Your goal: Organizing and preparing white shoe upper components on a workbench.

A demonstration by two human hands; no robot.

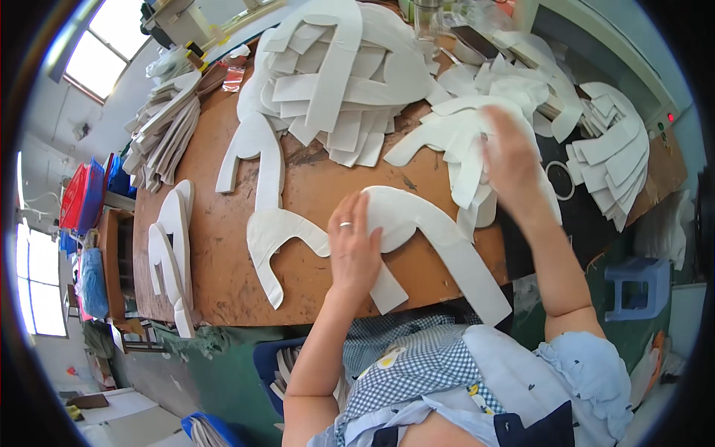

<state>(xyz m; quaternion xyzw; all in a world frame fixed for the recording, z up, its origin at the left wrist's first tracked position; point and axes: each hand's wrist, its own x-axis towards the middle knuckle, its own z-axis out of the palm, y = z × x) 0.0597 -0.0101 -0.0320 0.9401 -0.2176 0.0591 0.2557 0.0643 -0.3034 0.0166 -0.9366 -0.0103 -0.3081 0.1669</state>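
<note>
My left hand (pixel 354 246), with a ring on one finger, lies with outstretched fingers at the left end of a white U-shaped padded piece (pixel 428 223). Another curved white piece (pixel 281 227) reaches under or beside that hand from the left; its contact with the hand is hidden. My right hand (pixel 512 160) is over a loose pile of similar white pieces (pixel 465 160) on the right of the table. Motion smears its fingers, so I cannot make out whether it holds one.
A tall heap of white pieces (pixel 365 82) stands at the table's back. Stacks lie at the far left (pixel 167 127) and right (pixel 614 153). Several pieces (pixel 173 238) rest near the left edge. A phone (pixel 475 42) lies at the back. A blue stool (pixel 637 288) stands right.
</note>
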